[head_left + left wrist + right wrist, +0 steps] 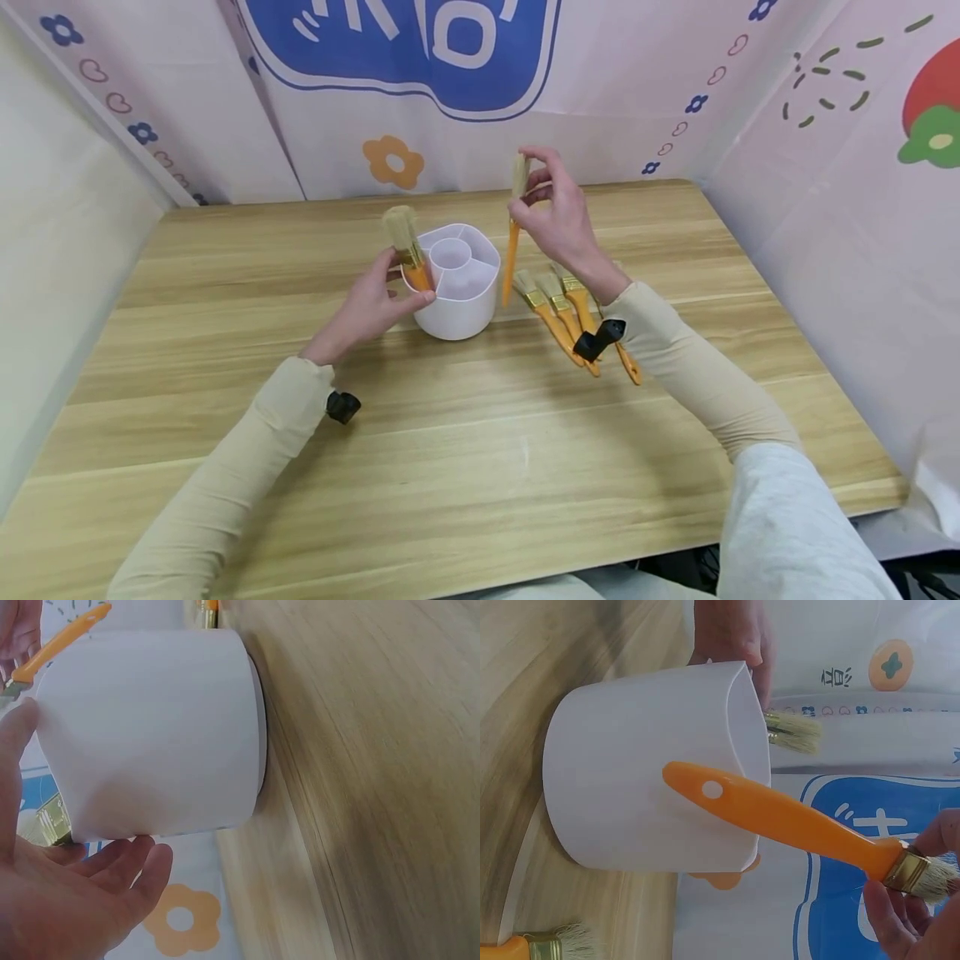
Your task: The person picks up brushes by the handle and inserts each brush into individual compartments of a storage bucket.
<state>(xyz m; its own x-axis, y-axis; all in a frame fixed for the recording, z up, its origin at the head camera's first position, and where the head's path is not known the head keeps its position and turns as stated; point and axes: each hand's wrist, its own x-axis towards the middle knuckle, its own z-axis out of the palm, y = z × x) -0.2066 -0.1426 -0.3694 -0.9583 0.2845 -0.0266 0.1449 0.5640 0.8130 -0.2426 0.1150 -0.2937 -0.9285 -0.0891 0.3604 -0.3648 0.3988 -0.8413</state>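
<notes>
A white divided holder (456, 321) with a round middle compartment stands upright on the table. My left hand (372, 297) grips its left side, with the thumb (18, 727) at the rim and the other fingers against the outer wall. Paintbrushes (402, 237) stand bristles up in its left compartment, right by that hand. To the right of the holder, my right hand (553, 208) pinches another paintbrush (780, 821) near its metal band and bristles. Its orange handle, with a hole in the end, hangs downward, higher than the table.
Several more orange-handled paintbrushes (558, 321) lie fanned out on the wooden table (420, 467), under my right forearm. A printed backdrop (330, 150) rises behind the table's far edge, with pale walls at both sides.
</notes>
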